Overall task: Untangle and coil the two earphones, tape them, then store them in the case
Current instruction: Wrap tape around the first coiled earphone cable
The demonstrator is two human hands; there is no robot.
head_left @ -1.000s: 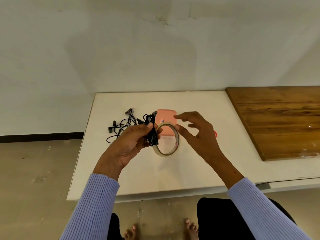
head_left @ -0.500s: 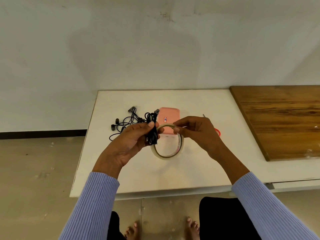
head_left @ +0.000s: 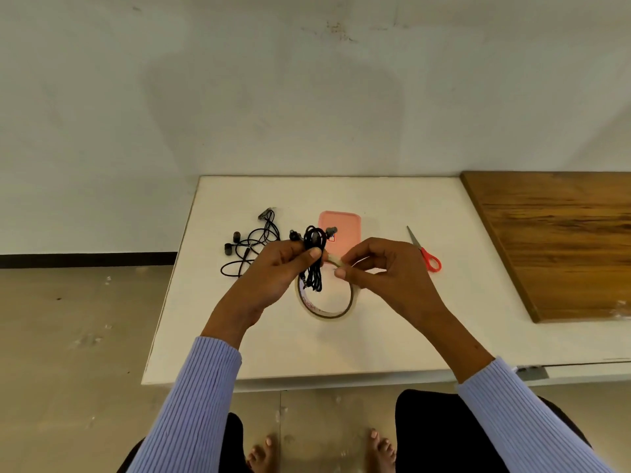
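Observation:
My left hand (head_left: 273, 271) grips a coiled black earphone (head_left: 313, 257), its loops hanging down over the left side of a clear tape roll (head_left: 324, 302). The roll stands up off the white table (head_left: 375, 336). My right hand (head_left: 382, 268) pinches the tape at the roll's top, just right of the coil. A second black earphone (head_left: 249, 244) lies loose on the table to the left. The pink case (head_left: 341, 227) lies flat behind my hands, partly hidden by the coil.
Red-handled scissors (head_left: 425, 252) lie on the table right of my hands. A wooden board (head_left: 563, 240) covers the table's right part. The table's left edge runs close to the loose earphone. A white wall stands behind.
My right hand went from open beside the roll to pinching the tape at its top. The scissors came into sight as that hand drew left. My left hand kept its hold on the coil.

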